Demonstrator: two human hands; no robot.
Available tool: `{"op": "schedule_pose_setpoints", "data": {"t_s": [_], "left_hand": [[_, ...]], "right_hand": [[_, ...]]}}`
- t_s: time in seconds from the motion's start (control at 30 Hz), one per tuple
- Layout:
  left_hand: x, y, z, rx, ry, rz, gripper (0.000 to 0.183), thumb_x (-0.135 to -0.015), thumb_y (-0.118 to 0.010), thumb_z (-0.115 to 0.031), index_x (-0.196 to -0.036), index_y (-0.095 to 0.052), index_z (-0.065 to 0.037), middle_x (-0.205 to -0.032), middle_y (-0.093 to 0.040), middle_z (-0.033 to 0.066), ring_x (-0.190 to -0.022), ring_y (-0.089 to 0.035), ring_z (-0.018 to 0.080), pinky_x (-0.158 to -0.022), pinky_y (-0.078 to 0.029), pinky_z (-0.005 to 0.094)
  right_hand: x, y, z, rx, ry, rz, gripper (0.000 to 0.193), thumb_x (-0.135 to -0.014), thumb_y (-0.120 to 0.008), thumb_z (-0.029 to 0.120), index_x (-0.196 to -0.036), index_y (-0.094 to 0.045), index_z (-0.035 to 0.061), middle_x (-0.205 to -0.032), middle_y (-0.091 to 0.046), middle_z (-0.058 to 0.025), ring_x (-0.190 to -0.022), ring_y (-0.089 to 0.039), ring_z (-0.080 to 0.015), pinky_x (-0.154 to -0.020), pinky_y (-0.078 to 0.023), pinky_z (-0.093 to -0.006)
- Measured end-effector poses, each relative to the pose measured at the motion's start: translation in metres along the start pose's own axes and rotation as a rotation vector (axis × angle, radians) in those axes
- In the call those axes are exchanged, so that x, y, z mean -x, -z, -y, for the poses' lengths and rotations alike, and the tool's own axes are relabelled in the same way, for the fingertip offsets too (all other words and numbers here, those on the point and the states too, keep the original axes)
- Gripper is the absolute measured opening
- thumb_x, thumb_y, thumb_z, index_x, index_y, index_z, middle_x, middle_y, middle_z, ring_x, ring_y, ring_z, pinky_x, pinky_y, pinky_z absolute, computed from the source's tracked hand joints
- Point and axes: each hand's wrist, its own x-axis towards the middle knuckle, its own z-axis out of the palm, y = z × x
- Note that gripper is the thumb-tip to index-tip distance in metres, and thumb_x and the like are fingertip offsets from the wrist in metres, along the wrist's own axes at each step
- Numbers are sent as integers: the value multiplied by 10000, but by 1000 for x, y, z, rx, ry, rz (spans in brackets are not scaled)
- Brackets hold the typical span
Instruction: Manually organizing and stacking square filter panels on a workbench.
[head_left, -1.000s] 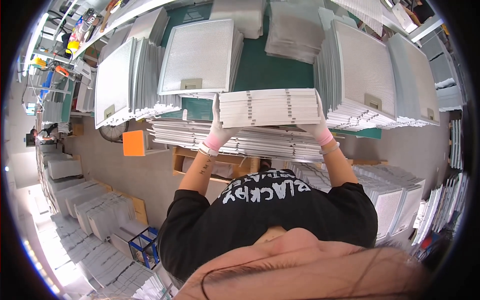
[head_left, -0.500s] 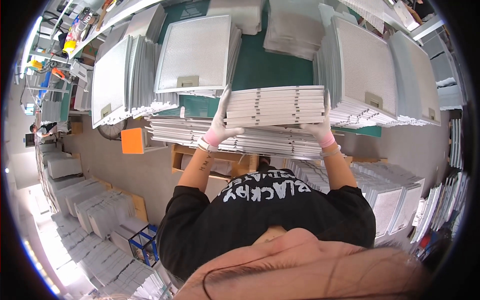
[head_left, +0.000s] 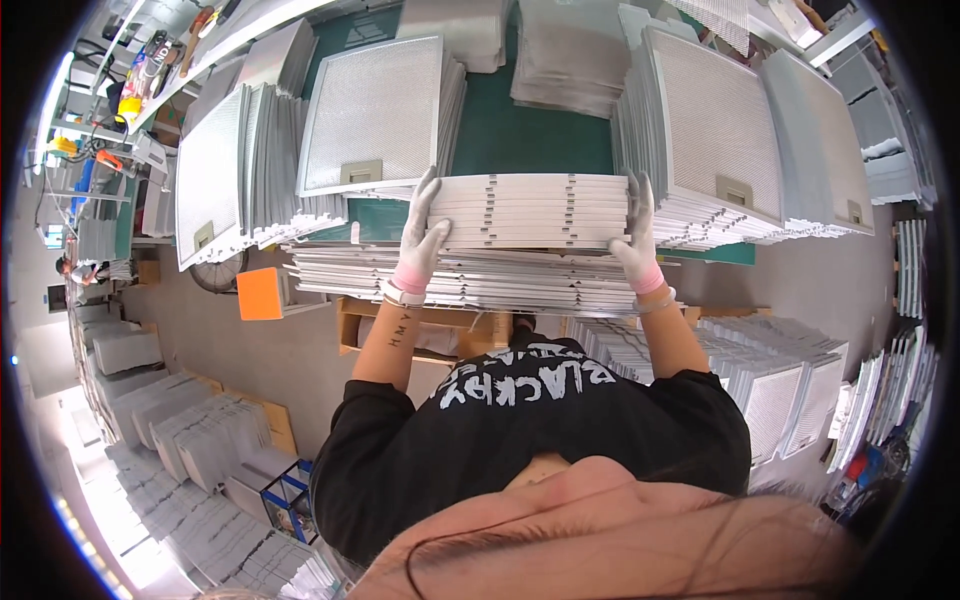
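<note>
A thick stack of flat white metal filter panels (head_left: 535,210) is held edge-on between both gloved hands above the bench. My left hand (head_left: 422,240) presses against the stack's left end, fingers pointing up. At the right end, my right hand (head_left: 636,232) grips the same way. Below the held stack lies a wider pile of the same panels (head_left: 470,282) on the front edge of the green-topped bench (head_left: 530,135).
Leaning rows of mesh filter panels stand on the bench at left (head_left: 250,160), centre (head_left: 375,110) and right (head_left: 715,140). More panel piles fill the floor at lower left (head_left: 190,440) and at right (head_left: 790,370). An orange square (head_left: 260,293) sits by the bench.
The held stack has moved slightly down and toward the lower pile, with both hands staying on its ends.
</note>
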Motion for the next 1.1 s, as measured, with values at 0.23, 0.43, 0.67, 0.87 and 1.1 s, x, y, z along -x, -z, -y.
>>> {"op": "schedule_pose_setpoints", "data": {"t_s": [0.23,0.43,0.67,0.87,1.1], "left_hand": [[-2,13,-4,-105,-2,140,511,-936,-573,4,-1440,-599,-80,-1730,-142,176,-1597,-152,350,-1265,-222,419],[-1,15,-7,243,165,106,482,-955,-565,6,-1430,-604,-72,-1732,-148,153,-1593,-166,305,-1262,-230,407],[-3,13,-16,15,123,261,530,-978,-570,-119,-1503,-514,-76,-1730,-112,173,-1589,-163,316,-1266,-215,439],[-4,36,-15,-305,-58,444,1155,-688,-914,-256,-1624,-265,-64,-1706,-100,235,-1586,-141,385,-1274,-208,483],[9,17,13,75,71,186,1339,-651,-901,-83,-1673,-35,-89,-1701,-198,191,-1577,-210,330,-1275,-220,445]], "right_hand": [[2,-6,12,167,-15,25,1120,-777,-771,186,-1656,-98,10,-1707,-185,-190,-1565,-227,-309,-1273,-201,-426],[10,-3,21,53,-99,77,1125,-786,-753,136,-1661,-54,28,-1675,-235,-184,-1539,-276,-290,-1261,-238,-423],[18,-30,10,58,-114,-147,1091,-795,-693,30,-1667,-38,57,-1610,-303,-185,-1430,-411,-264,-1188,-386,-419],[17,-26,2,137,-74,-151,1084,-794,-673,3,-1663,-26,39,-1597,-326,-197,-1419,-425,-288,-1186,-380,-413],[4,-8,5,348,203,85,1006,-785,-767,188,-1621,-223,57,-1547,-431,-211,-1468,-388,-362,-1242,-283,-507]]}}
